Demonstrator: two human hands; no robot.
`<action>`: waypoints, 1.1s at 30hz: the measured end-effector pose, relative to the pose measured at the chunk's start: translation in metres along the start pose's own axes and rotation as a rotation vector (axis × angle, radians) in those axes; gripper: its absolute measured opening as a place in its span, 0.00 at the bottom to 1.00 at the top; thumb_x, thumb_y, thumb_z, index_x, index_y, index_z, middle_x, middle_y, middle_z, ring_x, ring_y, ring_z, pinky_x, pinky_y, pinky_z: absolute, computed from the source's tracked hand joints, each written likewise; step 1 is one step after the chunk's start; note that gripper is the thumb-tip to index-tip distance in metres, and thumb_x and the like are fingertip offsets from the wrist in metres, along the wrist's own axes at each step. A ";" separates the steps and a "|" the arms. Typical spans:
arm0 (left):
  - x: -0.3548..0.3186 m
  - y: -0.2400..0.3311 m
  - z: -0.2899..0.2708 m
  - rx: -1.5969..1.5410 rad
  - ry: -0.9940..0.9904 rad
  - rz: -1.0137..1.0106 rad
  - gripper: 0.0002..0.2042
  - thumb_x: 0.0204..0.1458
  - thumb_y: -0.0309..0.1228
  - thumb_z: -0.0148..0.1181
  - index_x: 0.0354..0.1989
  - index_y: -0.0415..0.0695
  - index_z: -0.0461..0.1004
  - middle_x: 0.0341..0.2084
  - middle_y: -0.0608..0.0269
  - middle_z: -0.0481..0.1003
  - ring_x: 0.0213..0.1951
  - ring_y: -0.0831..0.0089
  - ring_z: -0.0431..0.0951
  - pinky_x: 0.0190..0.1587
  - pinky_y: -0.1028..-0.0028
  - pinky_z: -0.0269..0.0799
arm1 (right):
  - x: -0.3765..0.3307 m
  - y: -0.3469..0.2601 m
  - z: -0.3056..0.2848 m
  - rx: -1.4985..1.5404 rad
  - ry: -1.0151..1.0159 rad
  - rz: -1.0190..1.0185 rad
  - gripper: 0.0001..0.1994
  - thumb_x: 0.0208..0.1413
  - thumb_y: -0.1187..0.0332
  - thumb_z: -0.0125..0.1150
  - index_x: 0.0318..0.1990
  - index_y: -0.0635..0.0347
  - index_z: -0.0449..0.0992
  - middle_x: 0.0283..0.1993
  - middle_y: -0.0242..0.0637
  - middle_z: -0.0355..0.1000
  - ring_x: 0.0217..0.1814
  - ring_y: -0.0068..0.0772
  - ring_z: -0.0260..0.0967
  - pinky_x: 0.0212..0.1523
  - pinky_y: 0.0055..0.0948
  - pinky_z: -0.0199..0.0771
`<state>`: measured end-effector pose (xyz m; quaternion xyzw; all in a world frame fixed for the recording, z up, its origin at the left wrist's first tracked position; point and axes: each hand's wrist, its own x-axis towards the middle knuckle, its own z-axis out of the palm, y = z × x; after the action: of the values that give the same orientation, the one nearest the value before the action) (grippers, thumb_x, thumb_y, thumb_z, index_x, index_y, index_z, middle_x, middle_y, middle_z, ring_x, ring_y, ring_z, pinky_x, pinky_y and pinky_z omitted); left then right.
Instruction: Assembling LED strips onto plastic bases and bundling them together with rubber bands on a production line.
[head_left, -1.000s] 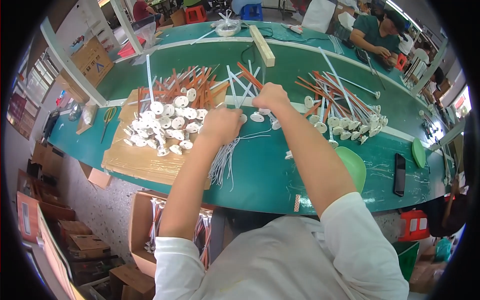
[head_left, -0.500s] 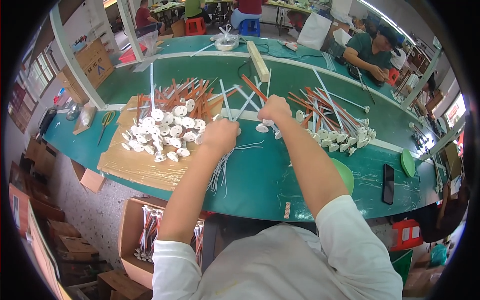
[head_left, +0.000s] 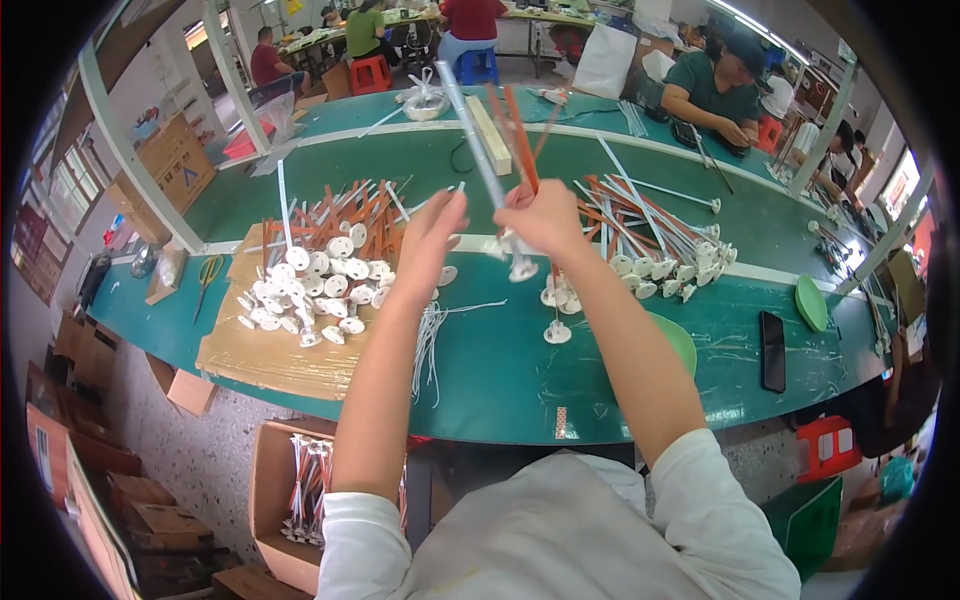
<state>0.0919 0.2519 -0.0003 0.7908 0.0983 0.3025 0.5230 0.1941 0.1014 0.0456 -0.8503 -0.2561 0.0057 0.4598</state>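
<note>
My right hand (head_left: 545,218) is closed round a small bundle of white and orange strips (head_left: 470,130) with white round discs at their lower ends. The bundle stands tilted above the table, its tops smeared by motion. My left hand (head_left: 432,238) is open, fingers stretched up, with nothing seen in it. It is beside a large heap of white discs (head_left: 330,285) on orange and white strips, lying on cardboard (head_left: 250,350). Below my right hand lie a few more disc-ended strips (head_left: 557,331). A bunch of thin white ties (head_left: 428,350) lies below my left hand.
Another pile of disc-ended strips (head_left: 665,270) lies right of my right forearm. Green plates (head_left: 811,303), a phone (head_left: 772,350) and scissors (head_left: 206,285) rest on the green table (head_left: 500,390). A wooden bar (head_left: 488,135) lies beyond. A co-worker (head_left: 715,95) sits far right.
My right hand has lifted a bundle of strips off the table. My left hand has come away from the strips and opened. The view has shifted slightly.
</note>
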 end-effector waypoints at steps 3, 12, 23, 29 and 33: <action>-0.005 0.037 0.015 -0.524 -0.170 -0.033 0.40 0.50 0.43 0.66 0.67 0.36 0.54 0.47 0.50 0.76 0.43 0.63 0.79 0.47 0.64 0.74 | -0.046 -0.005 -0.006 0.099 -0.125 -0.186 0.15 0.37 0.64 0.71 0.31 0.64 0.79 0.27 0.41 0.78 0.31 0.34 0.77 0.36 0.30 0.75; -0.031 0.086 0.051 -0.735 -0.113 -0.044 0.25 0.42 0.22 0.71 0.50 0.38 0.68 0.31 0.61 0.78 0.32 0.74 0.79 0.34 0.74 0.74 | -0.089 0.006 -0.023 0.328 -0.015 -0.243 0.25 0.33 0.60 0.75 0.42 0.62 0.78 0.31 0.37 0.77 0.30 0.32 0.75 0.35 0.29 0.73; -0.027 0.088 0.057 -0.580 -0.023 0.013 0.09 0.58 0.33 0.60 0.32 0.40 0.71 0.28 0.64 0.75 0.30 0.76 0.76 0.34 0.76 0.73 | -0.099 -0.005 -0.046 -0.013 0.023 -0.567 0.30 0.41 0.69 0.68 0.56 0.64 0.69 0.54 0.48 0.69 0.58 0.49 0.67 0.57 0.41 0.69; -0.044 0.117 0.050 -0.408 -0.149 0.157 0.09 0.57 0.29 0.58 0.28 0.37 0.73 0.21 0.63 0.75 0.21 0.77 0.75 0.25 0.78 0.68 | -0.092 -0.071 -0.109 0.416 0.077 -0.667 0.39 0.52 0.54 0.65 0.68 0.58 0.53 0.66 0.45 0.63 0.61 0.49 0.66 0.56 0.41 0.68; -0.043 0.134 0.051 -0.300 -0.220 0.272 0.02 0.50 0.21 0.56 0.32 0.36 0.71 0.21 0.64 0.75 0.25 0.77 0.77 0.26 0.77 0.71 | -0.067 -0.100 -0.113 0.246 -0.086 -0.809 0.23 0.50 0.57 0.65 0.45 0.69 0.75 0.35 0.51 0.76 0.36 0.45 0.75 0.40 0.33 0.73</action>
<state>0.0654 0.1340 0.0888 0.7385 -0.1128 0.2935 0.5965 0.1205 0.0286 0.1746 -0.6189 -0.5857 -0.1092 0.5118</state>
